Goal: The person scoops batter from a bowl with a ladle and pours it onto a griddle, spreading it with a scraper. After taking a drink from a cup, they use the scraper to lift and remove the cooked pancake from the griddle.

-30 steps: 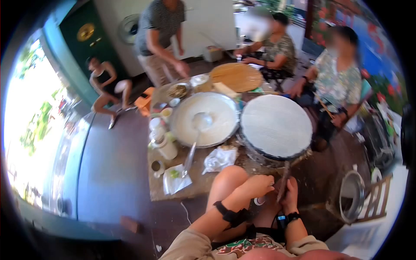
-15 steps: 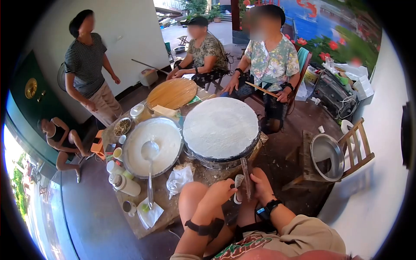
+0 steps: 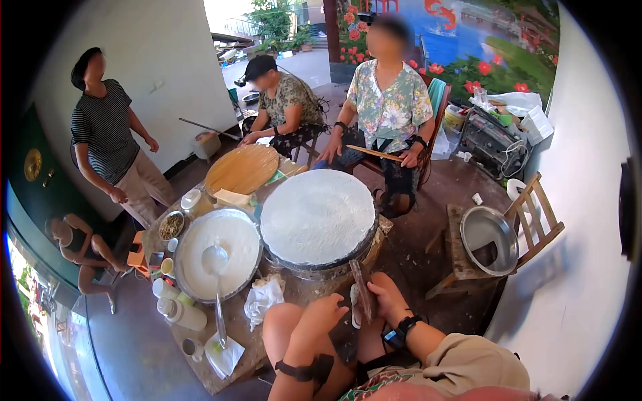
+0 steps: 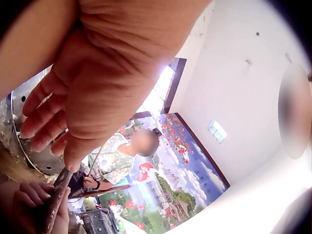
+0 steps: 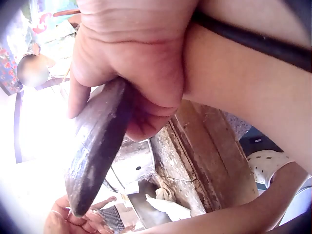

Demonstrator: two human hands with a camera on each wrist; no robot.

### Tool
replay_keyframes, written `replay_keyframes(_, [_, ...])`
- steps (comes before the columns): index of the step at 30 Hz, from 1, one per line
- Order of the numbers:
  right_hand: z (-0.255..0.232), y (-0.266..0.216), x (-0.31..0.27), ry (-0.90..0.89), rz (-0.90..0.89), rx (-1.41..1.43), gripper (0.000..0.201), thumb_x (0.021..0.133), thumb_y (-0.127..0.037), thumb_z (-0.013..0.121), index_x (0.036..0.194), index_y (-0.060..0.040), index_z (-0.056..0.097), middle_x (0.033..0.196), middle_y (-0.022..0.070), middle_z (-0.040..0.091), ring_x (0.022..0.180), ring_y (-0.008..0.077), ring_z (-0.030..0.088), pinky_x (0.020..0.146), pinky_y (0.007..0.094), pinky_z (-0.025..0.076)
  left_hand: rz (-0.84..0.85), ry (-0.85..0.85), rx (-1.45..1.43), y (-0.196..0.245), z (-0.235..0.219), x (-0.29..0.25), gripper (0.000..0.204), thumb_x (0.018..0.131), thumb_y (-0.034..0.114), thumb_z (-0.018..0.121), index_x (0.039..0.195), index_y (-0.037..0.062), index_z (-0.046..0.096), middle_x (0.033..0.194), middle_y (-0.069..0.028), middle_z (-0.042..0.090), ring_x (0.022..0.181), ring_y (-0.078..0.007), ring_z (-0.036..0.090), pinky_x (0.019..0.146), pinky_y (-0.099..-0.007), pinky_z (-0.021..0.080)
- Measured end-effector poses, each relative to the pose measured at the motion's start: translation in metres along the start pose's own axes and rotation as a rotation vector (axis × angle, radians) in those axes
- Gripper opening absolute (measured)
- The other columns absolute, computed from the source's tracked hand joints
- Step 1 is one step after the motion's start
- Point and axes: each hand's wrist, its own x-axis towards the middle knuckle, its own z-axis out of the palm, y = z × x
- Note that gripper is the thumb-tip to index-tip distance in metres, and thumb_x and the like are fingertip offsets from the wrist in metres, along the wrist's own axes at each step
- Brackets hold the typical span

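A round griddle (image 3: pixel 317 217) covered with a white layer stands at the table's front right. From its near edge a dark wooden handle (image 3: pixel 363 292) points toward my knees. My right hand (image 3: pixel 388 295) grips this handle, thumb on one side and fingers on the other, as the right wrist view shows the handle (image 5: pixel 95 151) coming out of the hand. To the left of it, my left hand (image 3: pixel 322 314) hovers above my knee, holding nothing. In the left wrist view the fingers (image 4: pixel 46 119) are relaxed, and the thumb tip overlaps the handle.
Left of the griddle is a wide basin (image 3: pixel 234 250) of white batter with a ladle (image 3: pixel 217 281). Crumpled white paper (image 3: pixel 264 301), bottles (image 3: pixel 180 313) and a round wooden board (image 3: pixel 242 168) share the table (image 3: pixel 261 357). A chair bears a metal bowl (image 3: pixel 491 230). Several people are around.
The head view has swung right, so the table appears farther left and lower. My right hand stays on the handle. The seated person in the cap has lowered their head.
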Motion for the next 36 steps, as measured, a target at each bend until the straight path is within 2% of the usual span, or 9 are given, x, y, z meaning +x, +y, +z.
replay_keyframes(3, [0.001,-0.002,-0.001,-0.063,0.019,0.003,0.040,0.084,-0.043,0.061,0.100,-0.0063,0.063,0.086,0.0084,0.065,0.076,0.0223,0.061,0.069,0.0352,0.049,-0.006,-0.009,-0.001,0.008,-0.005,0.000,0.029,0.083,0.022,0.063,0.104,0.0021,0.059,0.079,-0.0154,0.065,0.073,-0.0338,0.062,0.065,-0.0409,0.048])
replay_keyframes(6, [0.008,-0.003,-0.005,-0.013,-0.011,-0.015,0.040,0.084,-0.043,0.060,0.100,-0.0063,0.063,0.086,0.0084,0.065,0.077,0.0222,0.061,0.069,0.0349,0.049,-0.006,-0.013,-0.001,0.007,-0.006,0.001,0.029,0.083,0.021,0.063,0.104,0.0020,0.059,0.079,-0.0155,0.065,0.074,-0.0336,0.062,0.065,-0.0410,0.048])
replay_keyframes(10, [-0.008,0.000,0.006,-0.129,0.012,0.018,0.040,0.084,-0.043,0.060,0.100,-0.0063,0.063,0.086,0.0083,0.065,0.077,0.0219,0.061,0.069,0.0345,0.049,0.003,0.005,-0.012,0.008,-0.006,0.000,0.029,0.083,0.021,0.063,0.104,0.0020,0.059,0.079,-0.0152,0.064,0.073,-0.0332,0.062,0.065,-0.0404,0.048])
replay_keyframes(27, [-0.011,0.003,0.008,-0.117,0.000,0.031,0.037,0.085,-0.042,0.060,0.098,-0.0065,0.063,0.082,0.0082,0.064,0.073,0.0219,0.060,0.066,0.0348,0.049,-0.003,-0.005,-0.019,0.011,-0.008,0.000,0.028,0.083,0.020,0.063,0.105,0.0021,0.059,0.079,-0.0154,0.064,0.073,-0.0326,0.061,0.064,-0.0398,0.047])
replay_keyframes(32, [0.014,-0.003,-0.008,0.081,-0.045,-0.006,0.038,0.086,-0.042,0.058,0.100,-0.0064,0.061,0.082,0.0086,0.063,0.072,0.0221,0.059,0.065,0.0343,0.049,-0.012,-0.041,-0.015,0.009,-0.007,-0.002,0.029,0.084,0.022,0.062,0.105,0.0028,0.058,0.082,-0.0171,0.064,0.076,-0.0357,0.061,0.066,-0.0421,0.048])
replay_keyframes(34, [0.026,-0.007,-0.016,0.008,-0.036,-0.034,0.040,0.086,-0.043,0.056,0.099,-0.0054,0.059,0.081,0.0088,0.062,0.072,0.0222,0.059,0.064,0.0334,0.049,-0.037,-0.060,0.014,0.008,-0.007,0.001,0.029,0.084,0.023,0.061,0.105,0.0030,0.057,0.083,-0.0178,0.065,0.078,-0.0372,0.061,0.067,-0.0433,0.048])
replay_keyframes(36, [0.010,-0.006,-0.010,-0.089,-0.037,-0.016,0.042,0.087,-0.045,0.056,0.100,-0.0046,0.059,0.078,0.0082,0.060,0.070,0.0218,0.057,0.062,0.0328,0.048,-0.058,-0.079,0.015,0.010,-0.008,0.002,0.030,0.085,0.024,0.060,0.107,0.0038,0.056,0.084,-0.0185,0.065,0.081,-0.0387,0.061,0.069,-0.0450,0.048])
